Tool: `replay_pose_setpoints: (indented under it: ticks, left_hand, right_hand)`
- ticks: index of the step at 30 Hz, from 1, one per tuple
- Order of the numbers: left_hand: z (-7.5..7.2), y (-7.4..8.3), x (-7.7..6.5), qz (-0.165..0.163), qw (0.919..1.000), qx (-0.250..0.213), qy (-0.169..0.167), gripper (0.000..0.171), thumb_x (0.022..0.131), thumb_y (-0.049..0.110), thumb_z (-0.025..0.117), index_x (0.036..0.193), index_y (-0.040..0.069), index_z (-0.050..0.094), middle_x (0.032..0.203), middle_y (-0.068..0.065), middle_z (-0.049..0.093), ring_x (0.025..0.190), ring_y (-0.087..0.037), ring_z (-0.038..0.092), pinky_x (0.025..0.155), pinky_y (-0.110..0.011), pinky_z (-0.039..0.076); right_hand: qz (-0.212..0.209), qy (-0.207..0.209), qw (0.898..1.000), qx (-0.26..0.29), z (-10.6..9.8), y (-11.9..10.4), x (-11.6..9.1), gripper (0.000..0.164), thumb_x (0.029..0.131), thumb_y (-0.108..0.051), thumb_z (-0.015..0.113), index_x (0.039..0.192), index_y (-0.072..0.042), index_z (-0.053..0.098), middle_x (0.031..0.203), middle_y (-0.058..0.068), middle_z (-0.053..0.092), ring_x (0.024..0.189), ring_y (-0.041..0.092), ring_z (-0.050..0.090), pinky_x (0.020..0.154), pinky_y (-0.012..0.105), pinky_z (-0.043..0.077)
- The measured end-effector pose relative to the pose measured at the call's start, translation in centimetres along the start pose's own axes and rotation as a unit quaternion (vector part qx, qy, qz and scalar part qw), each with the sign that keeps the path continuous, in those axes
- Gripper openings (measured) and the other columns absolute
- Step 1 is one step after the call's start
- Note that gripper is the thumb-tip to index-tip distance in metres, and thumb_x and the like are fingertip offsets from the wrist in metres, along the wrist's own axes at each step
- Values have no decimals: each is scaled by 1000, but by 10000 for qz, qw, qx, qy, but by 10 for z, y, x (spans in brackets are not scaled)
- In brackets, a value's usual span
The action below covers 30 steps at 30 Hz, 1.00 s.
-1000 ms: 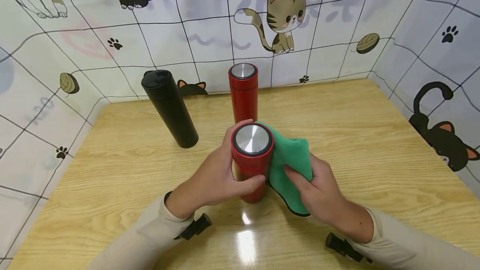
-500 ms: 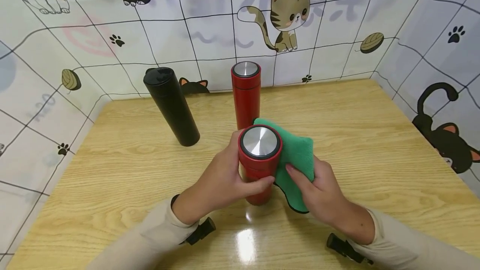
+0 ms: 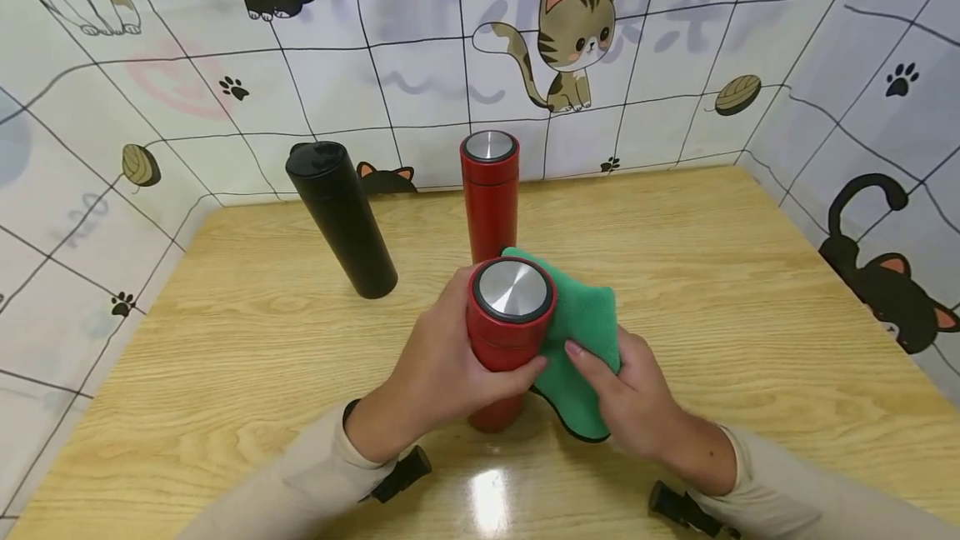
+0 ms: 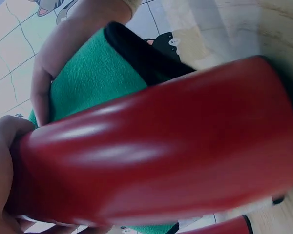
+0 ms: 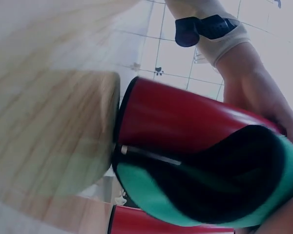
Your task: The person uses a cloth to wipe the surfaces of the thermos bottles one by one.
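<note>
My left hand (image 3: 442, 365) grips a red thermos bottle (image 3: 504, 340) round its upper body, thumb across the near side. The bottle has a silver-topped lid and tilts slightly. In my right hand (image 3: 641, 398) is a green cloth (image 3: 581, 323) with a dark edge, pinched under the thumb and laid against the bottle's right side. From the left wrist the red bottle (image 4: 161, 146) fills the view, the green cloth (image 4: 93, 73) behind it. The right wrist view has the cloth (image 5: 151, 190) folded along the bottle (image 5: 180, 112), its dark underside showing.
A second red thermos bottle (image 3: 491, 198) stands upright just behind the held one. Farther left stands a black bottle (image 3: 343, 223). The wooden table (image 3: 712, 273) meets a wall (image 3: 420, 82) with cat drawings at the back and sides.
The held bottle shifted right, then slightly back left and nearer, its base swinging left. The left hand moved with it. The cloth stays against its right side. The view shifts slightly.
</note>
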<state>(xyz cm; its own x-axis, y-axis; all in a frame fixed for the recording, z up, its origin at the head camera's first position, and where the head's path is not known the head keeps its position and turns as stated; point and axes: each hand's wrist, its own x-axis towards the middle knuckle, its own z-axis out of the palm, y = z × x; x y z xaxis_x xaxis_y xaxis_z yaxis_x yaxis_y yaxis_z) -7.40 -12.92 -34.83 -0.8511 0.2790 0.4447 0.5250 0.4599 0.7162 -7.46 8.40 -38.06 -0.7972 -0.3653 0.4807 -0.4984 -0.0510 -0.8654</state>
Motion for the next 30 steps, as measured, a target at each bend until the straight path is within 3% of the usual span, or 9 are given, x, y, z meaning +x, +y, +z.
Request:
replay_pose_setpoints:
  ticks: [6, 9, 11, 14, 17, 21, 25, 28, 30]
  left_hand:
    - [0, 2, -1, 91, 9999, 87, 60, 79, 73, 18, 86, 136, 9, 38, 121, -2, 67, 108, -13, 67, 89, -27, 58]
    - [1, 5, -3, 147, 9992, 375, -50, 81, 72, 19, 87, 136, 9, 39, 120, -3, 68, 105, -14, 69, 87, -26, 58]
    - [2, 8, -4, 207, 9980, 585, -125, 82, 71, 21, 88, 137, 9, 40, 120, -3, 67, 104, -14, 69, 87, -26, 59]
    - [1, 10, -5, 290, 9953, 905, -203, 83, 71, 23, 88, 138, 11, 40, 121, -1, 66, 104, -13, 67, 87, -26, 58]
    - [1, 11, -5, 387, 9905, 1308, -166, 81, 70, 24, 88, 136, 10, 43, 117, -1, 65, 101, -12, 66, 86, -27, 58]
    - [2, 10, -6, 572, 9808, 1865, 16, 77, 70, 27, 88, 133, 9, 46, 110, -1, 67, 95, -13, 66, 83, -30, 59]
    - [4, 9, -7, 753, 9684, 2375, 85, 74, 71, 32, 88, 129, 8, 49, 102, -1, 68, 89, -14, 67, 78, -31, 59]
    - [5, 8, -9, 766, 9625, 2601, 19, 69, 70, 34, 87, 124, 8, 51, 98, 1, 66, 82, -14, 65, 73, -30, 58]
    - [4, 8, -10, 780, 9597, 2699, 53, 69, 70, 34, 87, 124, 9, 52, 98, 1, 66, 81, -13, 65, 72, -30, 58]
  right_hand:
    - [-361, 690, 9966, 256, 0, -3, 0, 40, 95, 17, 43, 130, 3, 57, 121, -3, 68, 107, 8, 69, 86, 22, 58]
    - [-889, 1045, 9902, 263, 0, -4, 0, 50, 92, 21, 41, 132, -5, 59, 122, -3, 67, 111, 7, 67, 90, 20, 56]
    - [-1393, 1134, 9832, 327, 1, -4, 2, 47, 93, 19, 43, 133, -1, 59, 128, 2, 66, 118, 11, 64, 97, 23, 53]
    - [-2256, 943, 9691, 325, 2, -5, 11, 37, 97, 9, 50, 133, 10, 55, 139, 14, 60, 131, 22, 58, 108, 28, 47]
    - [-2985, 627, 9523, -58, 3, -7, 21, 37, 100, -3, 53, 130, 19, 54, 144, 24, 53, 138, 31, 50, 114, 33, 42]
    - [-3761, 801, 9173, -1032, 7, -9, 28, 34, 102, -13, 54, 119, 15, 64, 136, 25, 59, 133, 32, 54, 112, 35, 44]
    - [-4292, 973, 8857, -1481, 9, -7, 32, 33, 102, -14, 51, 110, 14, 67, 126, 28, 65, 127, 37, 59, 110, 38, 47]
    - [-4355, 923, 8798, -1665, 9, -5, 32, 33, 101, -12, 49, 107, 15, 67, 123, 29, 66, 125, 38, 60, 109, 39, 48]
    - [-4242, 875, 8849, -1710, 8, -4, 31, 33, 101, -11, 49, 108, 17, 66, 123, 31, 65, 124, 37, 61, 109, 37, 48]
